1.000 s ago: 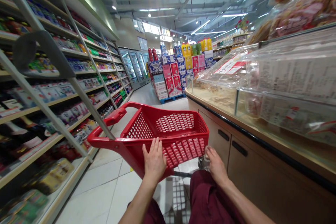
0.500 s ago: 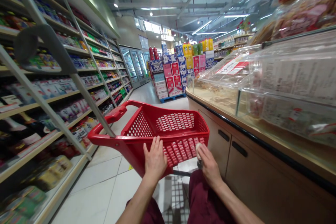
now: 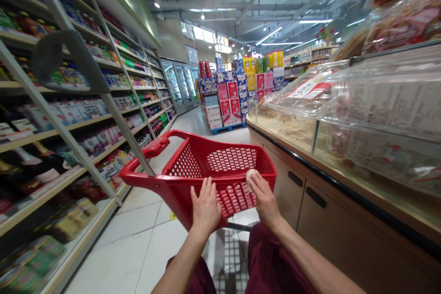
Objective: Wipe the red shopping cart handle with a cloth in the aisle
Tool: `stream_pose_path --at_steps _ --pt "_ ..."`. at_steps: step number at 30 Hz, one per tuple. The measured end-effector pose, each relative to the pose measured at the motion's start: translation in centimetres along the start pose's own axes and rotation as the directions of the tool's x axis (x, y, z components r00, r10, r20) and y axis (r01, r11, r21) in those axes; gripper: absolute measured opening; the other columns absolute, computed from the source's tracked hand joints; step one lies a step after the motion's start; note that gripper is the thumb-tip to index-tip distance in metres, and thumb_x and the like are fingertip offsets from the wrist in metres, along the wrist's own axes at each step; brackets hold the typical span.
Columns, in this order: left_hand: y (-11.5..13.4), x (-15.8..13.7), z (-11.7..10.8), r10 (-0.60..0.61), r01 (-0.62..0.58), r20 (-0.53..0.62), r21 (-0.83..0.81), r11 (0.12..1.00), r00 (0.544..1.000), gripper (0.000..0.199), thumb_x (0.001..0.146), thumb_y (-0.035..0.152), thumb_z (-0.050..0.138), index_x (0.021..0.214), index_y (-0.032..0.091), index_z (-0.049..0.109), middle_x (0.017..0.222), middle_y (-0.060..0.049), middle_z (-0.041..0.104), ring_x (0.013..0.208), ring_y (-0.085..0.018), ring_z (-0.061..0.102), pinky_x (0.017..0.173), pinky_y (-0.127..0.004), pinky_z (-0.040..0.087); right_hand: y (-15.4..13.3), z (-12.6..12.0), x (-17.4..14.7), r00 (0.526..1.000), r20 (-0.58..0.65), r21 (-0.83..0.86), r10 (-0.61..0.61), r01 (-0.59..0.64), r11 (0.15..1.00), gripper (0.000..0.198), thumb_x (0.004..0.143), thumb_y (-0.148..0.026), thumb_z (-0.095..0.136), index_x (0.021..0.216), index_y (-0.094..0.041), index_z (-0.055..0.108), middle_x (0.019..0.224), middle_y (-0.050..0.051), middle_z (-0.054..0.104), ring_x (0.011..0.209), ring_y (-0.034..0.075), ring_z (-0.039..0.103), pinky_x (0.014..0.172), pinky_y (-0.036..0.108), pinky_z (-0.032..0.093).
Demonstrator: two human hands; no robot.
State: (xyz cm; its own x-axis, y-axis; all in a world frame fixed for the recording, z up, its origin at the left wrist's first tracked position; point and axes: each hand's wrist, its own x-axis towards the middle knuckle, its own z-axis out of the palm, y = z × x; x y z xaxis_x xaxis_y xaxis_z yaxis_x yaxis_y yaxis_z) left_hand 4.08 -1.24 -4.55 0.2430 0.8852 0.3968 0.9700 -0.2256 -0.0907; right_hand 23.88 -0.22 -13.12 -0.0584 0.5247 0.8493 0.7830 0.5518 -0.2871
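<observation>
A red plastic shopping basket on wheels stands before me, with slotted sides and a long metal pull bar ending in a grey handle. My left hand lies with its fingers outstretched on the near side wall, just below the rim. Pressed under the fingers of my right hand is a whitish cloth, bunched up against the near side's upper rim toward the right end. The part of the cloth under my palm is hidden. No goods show in the visible part of the basket.
Tall shelves of bottles and packets line the left. At right runs a wooden counter topped with clear plastic food boxes. Ahead stand stacked cartons on a blue pallet, with glass-door coolers behind. White tiles cover the floor.
My right hand has moved left and up with the cloth, from the slotted side's right end to the rim. My left hand stays on the wall. The view has shifted slightly.
</observation>
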Motion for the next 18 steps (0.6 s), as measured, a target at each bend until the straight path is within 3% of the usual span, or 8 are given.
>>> stream_pose_path --at_steps 5,10,15,18 --pt "-0.3 -0.1 0.2 0.016 -0.016 0.01 0.002 1.0 1.0 0.054 0.07 0.017 0.037 0.124 0.013 0.041 0.138 -0.008 0.031 0.128 -0.024 0.024 0.103 -0.056 0.016 -0.1 0.8 -3.0 0.99 0.141 -0.032 0.007 -0.003 0.999 0.054 0.075 0.001 0.031 0.122 -0.021 0.048 0.121 0.009 0.053 0.119 0.019 0.04 0.092 0.041 0.043" --pt "-0.6 -0.2 0.4 0.024 -0.024 0.004 0.005 1.0 1.0 0.055 0.071 0.02 0.038 0.125 0.013 0.039 0.139 -0.008 0.029 0.129 -0.025 0.021 0.103 -0.056 0.015 -2.0 1.3 -0.9 0.996 0.066 0.037 -0.052 0.05 0.998 0.051 0.079 -0.001 0.031 0.126 -0.019 0.042 0.131 0.008 0.042 0.126 0.02 0.028 0.101 0.043 0.033" --pt "-0.9 -0.7 0.6 0.038 -0.037 0.016 -0.038 0.999 0.999 0.055 0.072 0.018 0.036 0.126 0.014 0.038 0.14 -0.007 0.027 0.13 -0.022 0.021 0.104 -0.056 0.012 -2.7 3.1 -2.0 0.991 0.114 -0.002 -0.071 0.071 0.997 0.051 0.08 0.0 0.031 0.125 -0.02 0.044 0.12 0.009 0.053 0.119 0.019 0.041 0.091 0.039 0.045" --pt "-1.3 -1.6 1.1 0.035 -0.034 0.021 -0.054 0.998 0.999 0.054 0.072 0.017 0.036 0.126 0.015 0.038 0.138 -0.006 0.03 0.129 -0.021 0.022 0.104 -0.055 0.01 -3.7 3.3 -1.7 0.99 0.107 0.043 -0.095 0.091 0.995 0.051 0.081 -0.001 0.031 0.127 -0.021 0.04 0.126 0.009 0.048 0.122 0.019 0.035 0.094 0.04 0.042"
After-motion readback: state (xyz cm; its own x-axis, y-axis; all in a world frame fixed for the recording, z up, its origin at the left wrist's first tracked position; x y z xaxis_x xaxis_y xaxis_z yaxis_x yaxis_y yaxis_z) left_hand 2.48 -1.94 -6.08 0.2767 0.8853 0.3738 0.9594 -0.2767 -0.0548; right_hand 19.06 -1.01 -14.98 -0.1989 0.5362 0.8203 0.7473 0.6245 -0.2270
